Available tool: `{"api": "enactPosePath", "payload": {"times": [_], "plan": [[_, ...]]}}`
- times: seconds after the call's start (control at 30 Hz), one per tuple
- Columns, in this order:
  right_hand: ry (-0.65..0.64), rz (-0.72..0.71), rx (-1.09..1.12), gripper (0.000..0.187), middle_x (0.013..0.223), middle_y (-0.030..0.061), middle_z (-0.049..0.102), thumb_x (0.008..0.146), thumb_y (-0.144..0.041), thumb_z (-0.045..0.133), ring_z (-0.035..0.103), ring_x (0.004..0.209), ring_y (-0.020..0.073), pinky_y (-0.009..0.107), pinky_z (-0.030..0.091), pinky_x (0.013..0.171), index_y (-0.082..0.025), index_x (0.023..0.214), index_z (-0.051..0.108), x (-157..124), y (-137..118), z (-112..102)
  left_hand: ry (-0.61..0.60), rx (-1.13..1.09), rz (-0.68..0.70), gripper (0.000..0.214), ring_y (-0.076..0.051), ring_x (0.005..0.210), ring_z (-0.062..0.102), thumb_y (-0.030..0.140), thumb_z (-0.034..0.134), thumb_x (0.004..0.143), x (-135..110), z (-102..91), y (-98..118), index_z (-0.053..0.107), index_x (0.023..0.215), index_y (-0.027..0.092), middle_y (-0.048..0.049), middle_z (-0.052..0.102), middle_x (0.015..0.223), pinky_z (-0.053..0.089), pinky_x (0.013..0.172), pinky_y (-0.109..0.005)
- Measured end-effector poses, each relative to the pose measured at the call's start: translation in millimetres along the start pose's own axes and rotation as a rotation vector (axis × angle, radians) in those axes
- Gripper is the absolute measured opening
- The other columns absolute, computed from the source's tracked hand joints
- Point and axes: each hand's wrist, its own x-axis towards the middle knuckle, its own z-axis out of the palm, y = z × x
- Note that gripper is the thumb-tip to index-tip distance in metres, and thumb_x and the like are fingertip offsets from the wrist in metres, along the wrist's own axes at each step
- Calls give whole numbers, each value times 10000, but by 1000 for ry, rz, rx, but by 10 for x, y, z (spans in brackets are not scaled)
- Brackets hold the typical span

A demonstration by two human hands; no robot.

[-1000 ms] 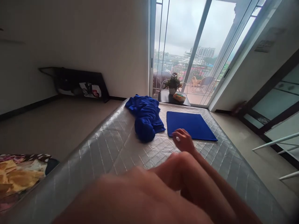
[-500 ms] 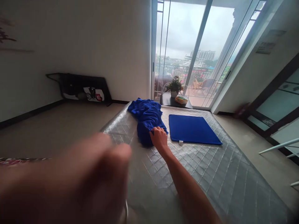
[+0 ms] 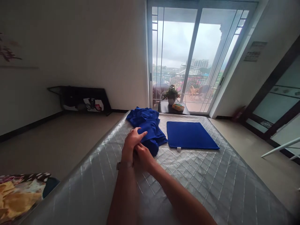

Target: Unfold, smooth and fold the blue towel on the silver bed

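Observation:
A crumpled pile of blue cloth (image 3: 145, 116) lies at the far left part of a silver quilted cover (image 3: 194, 175). My left hand (image 3: 133, 138), with a band on its wrist, rests at the pile's near left side. Its thumb and fingers are spread over the cloth. Just below it, my right hand (image 3: 144, 153) is closed at the near edge of the pile, its fingertips partly hidden under the left hand. To the right, a flat blue square of cloth (image 3: 191, 135) with a small white tag (image 3: 178, 149) lies smooth on the cover.
Beyond the cover, a small dark table (image 3: 164, 107) bears a potted plant (image 3: 172, 95) and a packet (image 3: 178, 107), before a glass sliding door (image 3: 173, 40). Patterned fabric (image 3: 21, 197) lies at the lower left. A white metal leg (image 3: 281, 147) stands at right.
My left hand, blurred and close to the camera before, has reached forward to the blue pile. My right hand has shifted slightly left and nearer. The view has tilted somewhat.

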Motion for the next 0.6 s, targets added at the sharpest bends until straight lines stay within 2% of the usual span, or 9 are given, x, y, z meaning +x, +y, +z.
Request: {"api": "enactPosePath", "payload": {"times": [0.07,0.13,0.2,0.27,0.33,0.43,0.53,0.6], "plan": [[-144,-132,-98,184,1029,56,728,921,-90,561,671,996,187,306,497,967,-182,999,699,-17,52,16,-29,90,-88,483,-280,1138,667,341,738,802,-18,95,-181,638,1248,187,-143,720,1237,486,929,-336],[-243,-211,-205,146,990,47,738,916,-109,590,665,1029,190,343,428,1086,-189,955,706,-22,108,-41,-16,136,-151,416,-271,1112,685,225,723,773,-34,133,-289,678,1186,216,-116,748,1189,498,910,-324],[-236,-171,-312,121,990,35,737,925,-156,601,651,1064,187,391,333,1173,-205,934,711,-28,154,-147,0,140,-171,366,-262,1096,696,150,672,763,-30,130,-326,711,1121,216,-110,765,1145,505,904,-317],[-184,-61,-419,110,1030,42,726,926,-215,612,618,1124,204,461,250,1215,-215,953,719,-49,195,-255,44,122,-164,324,-269,1091,699,143,623,787,-7,83,-307,730,1087,204,-119,773,1115,509,910,-334],[-151,54,-500,186,1186,78,684,915,-271,634,553,1221,241,534,229,1210,-223,1074,716,-87,246,-319,170,51,-166,300,-291,1078,701,172,592,817,17,-8,-246,745,1074,193,-130,780,1076,515,916,-370],[-127,156,-544,440,1488,110,486,919,-325,634,409,1364,286,606,241,1181,-280,1355,605,-157,364,-292,511,-178,-165,312,-297,1073,696,207,570,837,19,-202,-110,756,1085,165,-138,779,1069,509,948,-401],[-115,185,-529,511,1559,86,398,940,-328,607,345,1400,288,580,266,1177,-344,1445,533,-207,502,-190,774,-454,-112,321,-256,1027,701,221,580,822,-29,-387,28,757,1073,129,-136,772,1086,512,953,-374],[-98,185,-506,510,1552,73,407,944,-294,597,350,1390,276,522,301,1175,-354,1447,538,-218,578,-141,840,-581,-62,325,-226,985,696,224,577,812,-73,-484,104,750,1064,114,-113,770,1068,517,941,-359]]}}
